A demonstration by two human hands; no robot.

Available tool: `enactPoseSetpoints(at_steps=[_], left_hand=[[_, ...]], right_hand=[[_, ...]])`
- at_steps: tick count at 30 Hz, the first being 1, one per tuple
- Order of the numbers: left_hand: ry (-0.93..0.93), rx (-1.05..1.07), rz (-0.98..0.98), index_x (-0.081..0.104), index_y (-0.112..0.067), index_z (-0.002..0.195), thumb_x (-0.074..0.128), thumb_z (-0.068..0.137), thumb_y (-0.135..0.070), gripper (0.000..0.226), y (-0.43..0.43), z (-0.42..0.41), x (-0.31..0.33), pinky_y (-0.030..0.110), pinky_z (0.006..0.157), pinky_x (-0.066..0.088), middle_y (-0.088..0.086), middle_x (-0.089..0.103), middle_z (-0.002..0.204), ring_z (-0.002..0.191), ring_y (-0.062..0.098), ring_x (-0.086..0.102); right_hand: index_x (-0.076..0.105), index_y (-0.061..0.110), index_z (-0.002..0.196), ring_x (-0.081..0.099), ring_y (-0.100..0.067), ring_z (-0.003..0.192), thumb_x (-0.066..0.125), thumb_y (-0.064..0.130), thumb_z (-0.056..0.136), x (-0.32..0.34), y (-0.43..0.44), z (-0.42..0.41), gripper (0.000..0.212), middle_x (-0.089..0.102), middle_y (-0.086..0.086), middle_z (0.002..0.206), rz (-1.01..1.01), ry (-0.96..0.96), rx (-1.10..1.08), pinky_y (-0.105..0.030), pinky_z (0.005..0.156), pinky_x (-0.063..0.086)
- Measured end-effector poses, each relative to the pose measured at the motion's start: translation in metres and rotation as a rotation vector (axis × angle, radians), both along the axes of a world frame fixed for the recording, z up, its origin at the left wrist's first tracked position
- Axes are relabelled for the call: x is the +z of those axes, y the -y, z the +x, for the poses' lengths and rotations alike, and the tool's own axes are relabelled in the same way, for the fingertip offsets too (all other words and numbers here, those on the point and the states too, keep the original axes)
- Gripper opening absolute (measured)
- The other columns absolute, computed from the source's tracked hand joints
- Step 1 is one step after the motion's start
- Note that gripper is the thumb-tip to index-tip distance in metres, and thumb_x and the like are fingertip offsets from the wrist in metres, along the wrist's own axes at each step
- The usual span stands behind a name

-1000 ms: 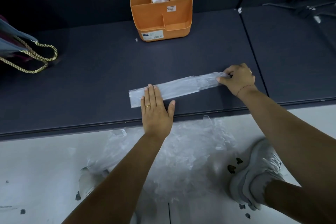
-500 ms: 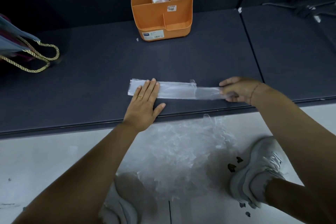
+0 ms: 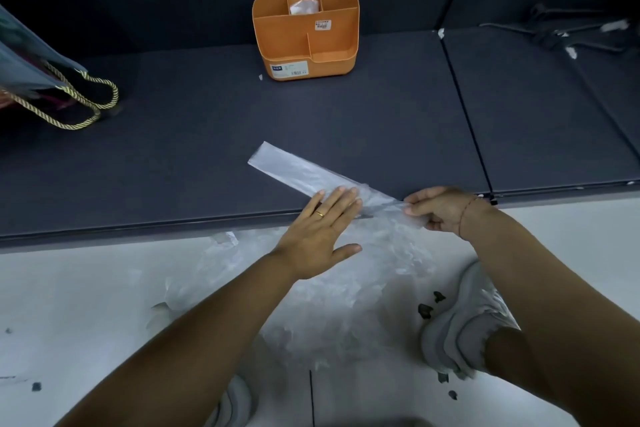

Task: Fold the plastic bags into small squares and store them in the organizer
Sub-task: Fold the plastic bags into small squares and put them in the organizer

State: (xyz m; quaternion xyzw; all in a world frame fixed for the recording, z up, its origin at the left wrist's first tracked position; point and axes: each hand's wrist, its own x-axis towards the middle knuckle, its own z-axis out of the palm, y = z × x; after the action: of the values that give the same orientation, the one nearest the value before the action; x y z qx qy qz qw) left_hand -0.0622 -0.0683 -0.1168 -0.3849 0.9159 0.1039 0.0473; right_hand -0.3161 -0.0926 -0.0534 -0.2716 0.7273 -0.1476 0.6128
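Note:
A clear plastic bag, folded into a long narrow strip (image 3: 298, 168), lies slantwise on the dark shelf (image 3: 194, 156), its far end pointing up-left. My left hand (image 3: 320, 232) lies flat with straight fingers, its fingertips pressing the strip near the shelf's front edge. My right hand (image 3: 438, 210) pinches the strip's near end between thumb and fingers, just off the shelf edge. The orange organizer (image 3: 306, 35) stands at the back of the shelf, with one folded bag (image 3: 304, 6) in its rear middle compartment.
A heap of loose clear plastic bags (image 3: 332, 291) lies on the white floor below the shelf edge, beside my grey shoe (image 3: 460, 322). A bag with gold rope handles (image 3: 65, 100) sits at the shelf's left. Dark hooks (image 3: 561, 29) lie at the far right.
The strip has swung from level to slanted, its right end drawn toward me and off the shelf edge. My left hand slid right along the strip. My right hand moved nearer and lower.

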Motion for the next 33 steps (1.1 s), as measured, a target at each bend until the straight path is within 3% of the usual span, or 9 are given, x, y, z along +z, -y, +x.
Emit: enactPoseSetpoints(at_steps=[5,9,14,18,22,26,28,30,33], left_hand=[[-0.038,0.021,-0.111,0.002,-0.012,0.157,0.018,0.098,-0.066,0.081,-0.006,0.011,0.01,0.044,0.121,-0.001,0.006,0.002,0.165,0.152,0.023,-0.003],[-0.275,0.273,0.09,-0.004,-0.014,0.154,0.037,0.092,-0.064,0.09,-0.017,-0.017,0.029,0.032,0.122,-0.009,0.003,-0.002,0.164,0.151,0.015,-0.008],[-0.746,0.621,0.119,0.037,-0.01,0.149,0.06,0.095,-0.024,0.061,-0.035,-0.061,0.05,0.033,0.12,0.025,0.005,0.04,0.154,0.144,0.018,0.032],[-0.91,0.798,0.088,0.058,-0.011,0.136,0.055,0.095,-0.001,0.042,-0.038,-0.067,0.067,0.023,0.111,0.038,0.003,0.059,0.137,0.129,0.017,0.054],[-0.911,0.769,0.149,0.06,-0.015,0.134,0.05,0.097,-0.004,0.04,-0.037,-0.06,0.073,0.019,0.107,0.041,-0.001,0.062,0.134,0.122,0.013,0.058],[-0.986,0.784,0.333,0.063,-0.025,0.131,0.044,0.098,-0.006,0.043,-0.034,-0.052,0.08,0.019,0.081,0.049,-0.002,0.072,0.106,0.087,0.008,0.064],[-1.041,0.87,0.456,0.069,-0.023,0.121,0.047,0.1,-0.01,0.033,-0.027,-0.046,0.083,0.023,0.062,0.042,0.006,0.062,0.075,0.062,0.011,0.047],[-1.143,0.992,0.58,0.072,-0.012,0.104,0.051,0.101,-0.014,0.021,-0.017,-0.036,0.084,0.021,0.062,0.037,-0.005,0.052,0.065,0.062,0.006,0.041],[-1.208,1.208,0.703,0.064,-0.009,0.08,0.053,0.099,-0.014,0.022,0.005,-0.019,0.083,0.023,0.067,0.041,-0.004,0.056,0.069,0.065,0.008,0.048]], right_hand=[[0.063,0.016,0.087,0.056,-0.01,0.075,0.069,0.0,0.085,0.013,-0.007,0.005,0.017,0.062,-0.001,0.083,-0.011,0.02,0.051,-0.02,0.065,0.046],[0.065,0.014,0.097,0.057,-0.01,0.073,0.07,0.001,0.083,0.032,-0.01,0.01,0.02,0.065,-0.001,0.085,-0.024,0.142,0.093,-0.021,0.065,0.048],[0.061,0.018,0.093,0.058,-0.007,0.068,0.069,0.005,0.084,0.056,-0.004,0.022,0.018,0.065,0.003,0.079,-0.064,0.305,0.2,-0.024,0.072,0.05],[0.064,0.016,0.094,0.057,-0.006,0.065,0.062,0.013,0.092,0.063,0.002,0.021,0.004,0.06,0.003,0.074,-0.099,0.326,0.26,-0.023,0.071,0.053],[0.063,0.023,0.116,0.06,-0.008,0.108,0.044,-0.006,0.096,0.05,0.015,0.021,0.039,0.065,0.008,0.116,-0.373,0.1,0.402,-0.018,0.087,0.05],[0.06,0.03,0.125,0.047,0.003,0.127,0.048,-0.014,0.089,0.032,0.033,0.049,0.058,0.052,0.016,0.139,-0.464,0.219,0.671,-0.019,0.103,0.04],[0.064,0.018,0.122,0.058,0.003,0.111,0.052,-0.005,0.091,0.022,0.043,0.064,0.041,0.06,0.007,0.131,-0.38,0.242,0.728,-0.013,0.09,0.046],[0.069,0.006,0.101,0.063,0.001,0.079,0.053,-0.005,0.089,0.01,0.05,0.072,0.024,0.073,-0.002,0.105,-0.335,0.22,0.717,-0.01,0.069,0.047],[0.072,0.016,0.09,0.066,0.0,0.081,0.066,-0.006,0.084,0.009,0.052,0.076,0.023,0.074,0.008,0.086,-0.353,0.171,0.753,-0.011,0.077,0.049]])
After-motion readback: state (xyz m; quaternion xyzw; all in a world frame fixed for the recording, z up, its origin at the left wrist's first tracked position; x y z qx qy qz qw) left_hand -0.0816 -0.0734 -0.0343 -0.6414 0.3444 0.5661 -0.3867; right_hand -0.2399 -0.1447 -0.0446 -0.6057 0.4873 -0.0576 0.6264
